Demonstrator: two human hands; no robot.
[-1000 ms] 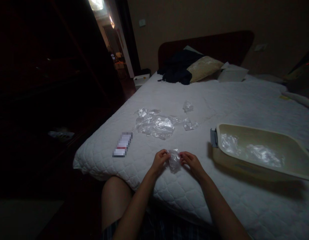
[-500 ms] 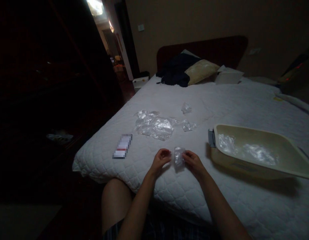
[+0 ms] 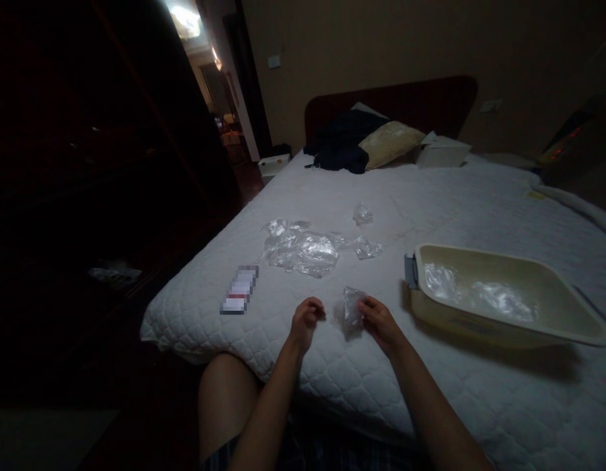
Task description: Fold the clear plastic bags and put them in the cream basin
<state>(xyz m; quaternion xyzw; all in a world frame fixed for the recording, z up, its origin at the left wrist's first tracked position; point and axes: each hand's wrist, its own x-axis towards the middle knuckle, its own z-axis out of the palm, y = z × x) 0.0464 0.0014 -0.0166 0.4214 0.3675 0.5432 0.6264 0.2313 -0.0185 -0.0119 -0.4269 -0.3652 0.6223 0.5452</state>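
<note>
Between my hands hangs a small clear plastic bag (image 3: 352,314), pinched at its right edge by my right hand (image 3: 378,320). My left hand (image 3: 306,322) is a short way left of the bag, its fingers curled; whether they hold anything is too small to tell. Just beyond, a spread of crumpled clear plastic bags (image 3: 307,252) lies on the white quilted bed (image 3: 263,327). Two smaller pieces are nearby, one (image 3: 368,247) at the right end of the spread, the other (image 3: 362,214) farther back.
A cream plastic bin (image 3: 484,330) with clear plastic inside stands to the right. A blurred-out phone-like object (image 3: 240,290) lies left. Dark cloth (image 3: 344,140), a yellowish pillow (image 3: 391,144) and a white box (image 3: 442,154) are near the headboard (image 3: 430,98).
My left hand has moved left, away from the bag, and its fingers have curled in. The bag in my right hand looks more spread. The view has shifted slightly.
</note>
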